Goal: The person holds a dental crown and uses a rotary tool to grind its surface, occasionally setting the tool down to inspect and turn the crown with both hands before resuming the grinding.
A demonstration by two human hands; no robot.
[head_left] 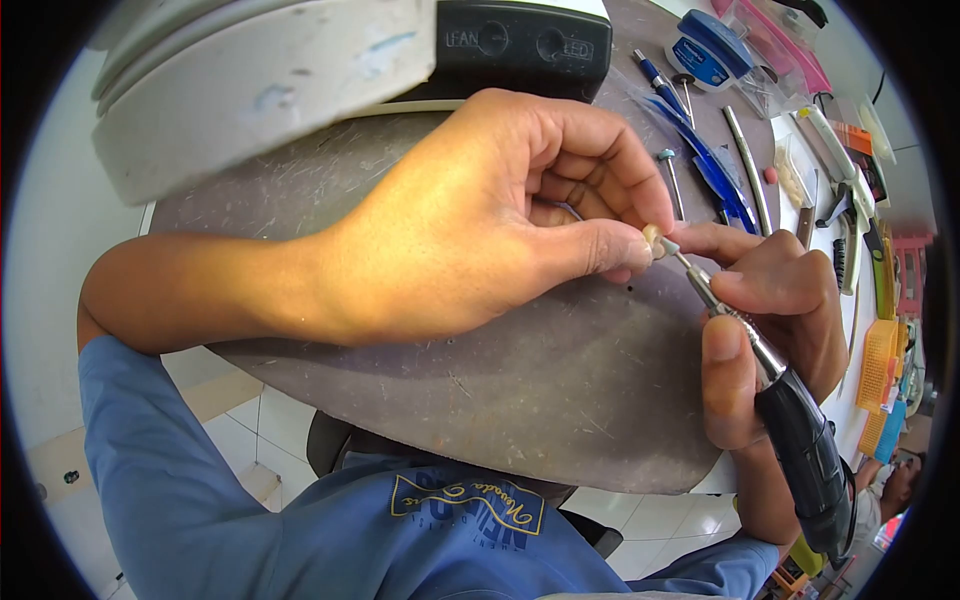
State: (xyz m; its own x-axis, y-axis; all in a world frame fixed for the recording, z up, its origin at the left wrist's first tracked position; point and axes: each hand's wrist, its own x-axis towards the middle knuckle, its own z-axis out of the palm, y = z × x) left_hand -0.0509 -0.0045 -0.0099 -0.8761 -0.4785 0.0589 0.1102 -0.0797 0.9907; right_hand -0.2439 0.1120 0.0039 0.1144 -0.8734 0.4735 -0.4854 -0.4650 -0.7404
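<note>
Between its thumb and forefinger, my left hand (500,220) pinches a small cream-coloured piece (655,242) over the grey work surface (480,400). My right hand (780,320) is wrapped round a rotary handpiece (800,430) with a black body and a metal nose. The handpiece points up and to the left, and its small pale green tip (671,246) is at the cream piece. Whether the tip touches the piece is too small to tell. The fingertips of both hands are close together.
A black and white unit (520,45) with FAN and LED knobs stands at the back, beside a pale rounded housing (270,90). Back right are a blue container (708,50), blue pens and metal tools. Orange baskets (880,365) line the right edge. Another person (895,490) shows at lower right.
</note>
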